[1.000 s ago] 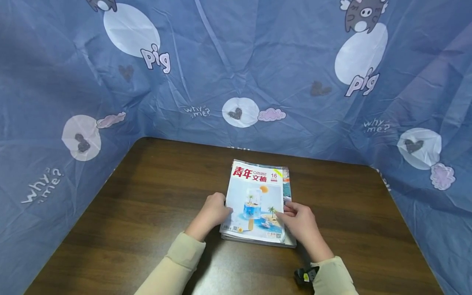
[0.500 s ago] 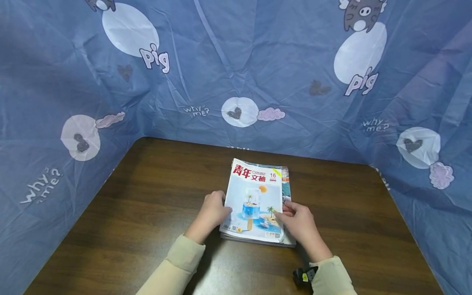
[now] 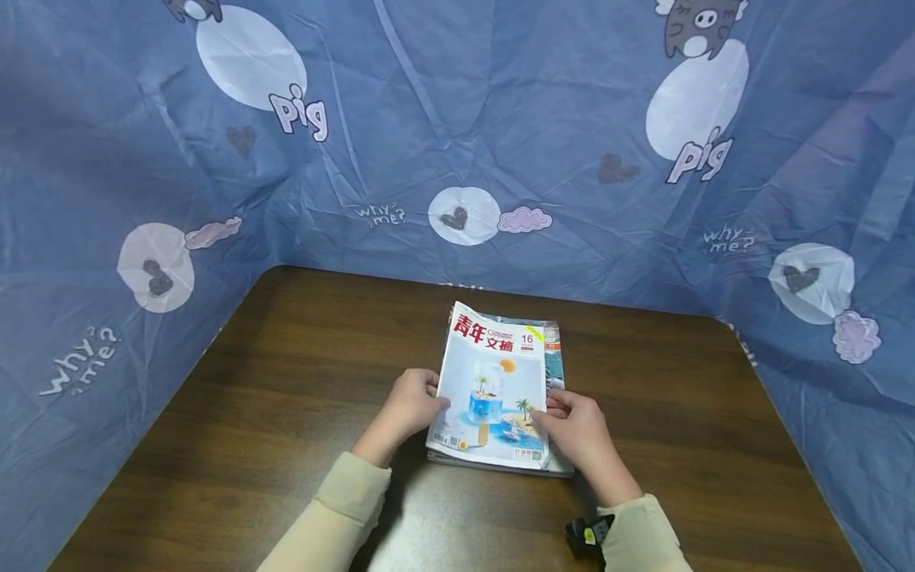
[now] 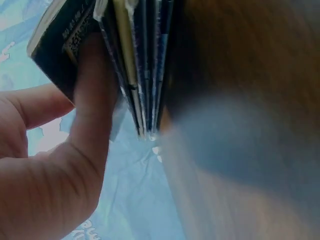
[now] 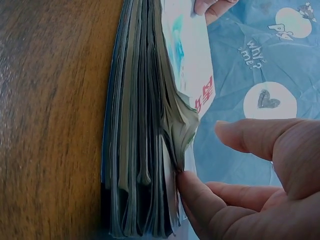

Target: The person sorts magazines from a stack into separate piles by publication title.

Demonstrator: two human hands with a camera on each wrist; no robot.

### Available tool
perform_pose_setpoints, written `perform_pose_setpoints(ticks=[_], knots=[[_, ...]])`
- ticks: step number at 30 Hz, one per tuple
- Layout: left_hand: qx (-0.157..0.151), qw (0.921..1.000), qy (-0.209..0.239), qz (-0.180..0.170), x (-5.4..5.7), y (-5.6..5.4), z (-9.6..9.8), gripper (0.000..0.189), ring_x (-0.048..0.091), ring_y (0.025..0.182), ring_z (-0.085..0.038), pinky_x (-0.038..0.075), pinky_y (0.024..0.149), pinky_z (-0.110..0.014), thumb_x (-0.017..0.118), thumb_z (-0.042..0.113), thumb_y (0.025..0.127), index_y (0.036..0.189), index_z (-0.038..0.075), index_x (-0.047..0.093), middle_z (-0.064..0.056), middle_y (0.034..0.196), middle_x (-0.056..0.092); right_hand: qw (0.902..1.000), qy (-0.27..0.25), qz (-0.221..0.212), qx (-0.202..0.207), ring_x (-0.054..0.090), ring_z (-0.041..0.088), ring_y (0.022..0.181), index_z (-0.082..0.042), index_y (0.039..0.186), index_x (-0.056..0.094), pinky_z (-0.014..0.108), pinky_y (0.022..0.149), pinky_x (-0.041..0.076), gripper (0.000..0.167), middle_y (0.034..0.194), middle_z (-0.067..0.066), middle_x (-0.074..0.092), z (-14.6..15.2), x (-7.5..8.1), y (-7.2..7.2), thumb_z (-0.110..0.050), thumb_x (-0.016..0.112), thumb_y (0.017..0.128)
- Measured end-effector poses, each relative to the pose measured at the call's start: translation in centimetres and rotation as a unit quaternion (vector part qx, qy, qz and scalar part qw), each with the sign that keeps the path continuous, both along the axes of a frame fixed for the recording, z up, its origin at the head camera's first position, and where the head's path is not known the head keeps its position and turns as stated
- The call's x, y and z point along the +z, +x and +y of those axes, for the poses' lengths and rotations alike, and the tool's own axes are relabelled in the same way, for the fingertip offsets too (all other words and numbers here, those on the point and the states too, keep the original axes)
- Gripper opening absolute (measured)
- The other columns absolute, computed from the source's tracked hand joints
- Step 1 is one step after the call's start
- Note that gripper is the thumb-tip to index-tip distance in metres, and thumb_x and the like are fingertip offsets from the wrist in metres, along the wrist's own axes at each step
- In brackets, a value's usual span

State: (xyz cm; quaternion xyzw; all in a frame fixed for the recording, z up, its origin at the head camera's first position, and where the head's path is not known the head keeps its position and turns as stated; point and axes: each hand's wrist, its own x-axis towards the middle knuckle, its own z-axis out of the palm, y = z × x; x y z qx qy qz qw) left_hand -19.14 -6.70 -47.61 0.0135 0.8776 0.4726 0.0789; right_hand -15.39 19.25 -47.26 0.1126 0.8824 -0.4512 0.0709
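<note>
A magazine [image 3: 493, 389] with a white and blue cover and red characters lies on top of a stack of several magazines [image 3: 554, 369]. Its left side is raised from the pile. My left hand [image 3: 415, 403] grips that left edge, thumb on the cover; the left wrist view shows the magazine's dark underside [image 4: 57, 52] beside the fingers, apart from the spines below. At the right edge, my right hand [image 3: 577, 425] holds the same magazine with its thumb over the cover. In the right wrist view, a fingertip touches the bent page edges [image 5: 182, 122].
The stack stands on a brown wooden table [image 3: 322, 342]. Blue patterned cloth [image 3: 457, 143] hangs behind the table and along both sides. A small black device [image 3: 588, 536] sits at the right sleeve [image 3: 639, 540].
The top magazine's left side and upper left corner have risen a little, and the magazine has shifted slightly left. My left hand has moved slightly upward with it; the right has barely moved.
</note>
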Motion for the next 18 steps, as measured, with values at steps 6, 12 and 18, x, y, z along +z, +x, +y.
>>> perform_pose_setpoints(ticks=[6,12,18], knots=[[0.014,0.996,0.08,-0.036,-0.4,0.2,-0.3,0.019,0.065,0.069,-0.021,0.055,0.06,-0.034,0.069,-0.009,0.087,0.105,-0.008,0.063,-0.011,0.076,0.066,1.0,0.0,0.001,0.001,0.063,0.026,0.107,0.005,0.142,0.054,0.045,0.094,0.053,0.062,0.121,0.013,0.066,-0.1,-0.1,0.0,-0.021,0.078,0.092],[0.021,0.9764,0.2,-0.078,-0.1,0.4,-1.2,0.021,0.067,0.067,-0.023,0.055,0.056,-0.032,0.061,-0.011,0.092,0.112,-0.009,0.059,-0.016,0.078,0.07,1.0,-0.001,0.003,0.008,0.062,0.026,0.107,0.004,0.144,0.053,0.045,0.094,0.053,0.064,0.122,0.014,0.064,0.0,-0.1,0.1,-0.023,0.078,0.092],[0.02,0.9619,0.253,-0.102,0.7,0.5,-2.3,0.022,0.07,0.072,-0.028,0.059,0.057,-0.039,0.06,-0.01,0.095,0.117,-0.008,0.058,-0.019,0.087,0.072,0.9992,-0.033,-0.003,0.022,0.064,0.031,0.112,0.006,0.145,0.05,0.048,0.094,0.052,0.068,0.123,0.02,0.067,-0.4,0.2,0.2,-0.028,0.078,0.092]])
